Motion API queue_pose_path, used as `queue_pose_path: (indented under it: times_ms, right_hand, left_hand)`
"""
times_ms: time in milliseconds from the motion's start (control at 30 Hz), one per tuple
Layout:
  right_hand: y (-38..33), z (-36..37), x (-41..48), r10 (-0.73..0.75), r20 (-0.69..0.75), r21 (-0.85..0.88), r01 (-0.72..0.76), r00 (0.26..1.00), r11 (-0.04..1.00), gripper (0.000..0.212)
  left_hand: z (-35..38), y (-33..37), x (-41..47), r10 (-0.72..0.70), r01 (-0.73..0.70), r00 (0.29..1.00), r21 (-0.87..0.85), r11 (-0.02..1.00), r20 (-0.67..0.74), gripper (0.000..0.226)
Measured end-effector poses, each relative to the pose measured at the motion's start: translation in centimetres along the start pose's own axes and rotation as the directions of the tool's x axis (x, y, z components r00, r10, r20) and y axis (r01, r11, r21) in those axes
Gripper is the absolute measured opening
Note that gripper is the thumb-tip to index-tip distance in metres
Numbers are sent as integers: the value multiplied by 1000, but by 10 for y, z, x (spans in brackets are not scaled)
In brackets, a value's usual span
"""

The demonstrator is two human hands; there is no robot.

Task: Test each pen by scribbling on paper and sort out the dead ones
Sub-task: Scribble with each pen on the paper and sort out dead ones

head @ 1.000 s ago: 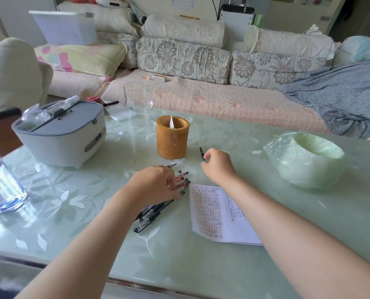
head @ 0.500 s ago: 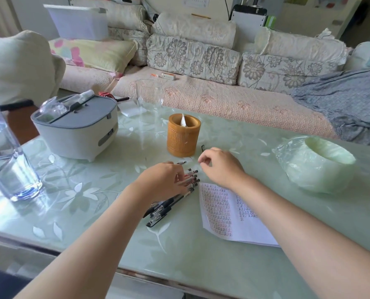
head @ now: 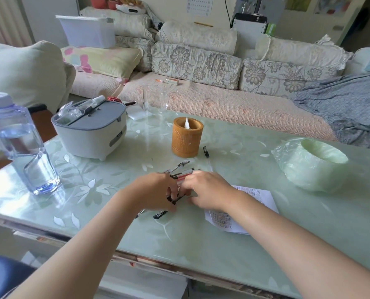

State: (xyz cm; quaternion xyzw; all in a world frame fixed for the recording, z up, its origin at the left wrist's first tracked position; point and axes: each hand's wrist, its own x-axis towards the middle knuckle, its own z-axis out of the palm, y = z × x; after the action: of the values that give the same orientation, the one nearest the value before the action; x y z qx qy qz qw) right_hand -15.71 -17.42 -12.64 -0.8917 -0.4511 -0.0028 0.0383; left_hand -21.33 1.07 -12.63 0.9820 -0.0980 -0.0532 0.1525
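Note:
Several pens (head: 180, 172) lie in a bundle on the green glass table (head: 233, 244). My left hand (head: 156, 192) rests over the near part of the bundle, fingers curled around it. My right hand (head: 207, 188) meets it from the right, its fingers on the same pens. One single pen (head: 207, 153) lies apart, right of the brown bamboo pen holder (head: 187, 140). A printed sheet of paper (head: 244, 209) lies under my right forearm, partly hidden.
A grey lidded appliance (head: 89, 130) stands at the back left, a water bottle (head: 22, 145) at the left edge, an empty glass (head: 155, 100) at the far edge. A pale green bowl in plastic wrap (head: 313, 165) sits right. A sofa lies beyond.
My right hand left the single pen beside the holder and came back left onto the bundle, joining my left hand. The camera moved closer and tilted.

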Motion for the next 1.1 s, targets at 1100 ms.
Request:
queue_pose_path:
  times_ms: [1100]
  right_hand:
    - [29,-39,-79,372,-120,371,-306,921,877,23]
  left_hand:
    - [-20,74,18,50,-197,933,-390,899,-356,8]
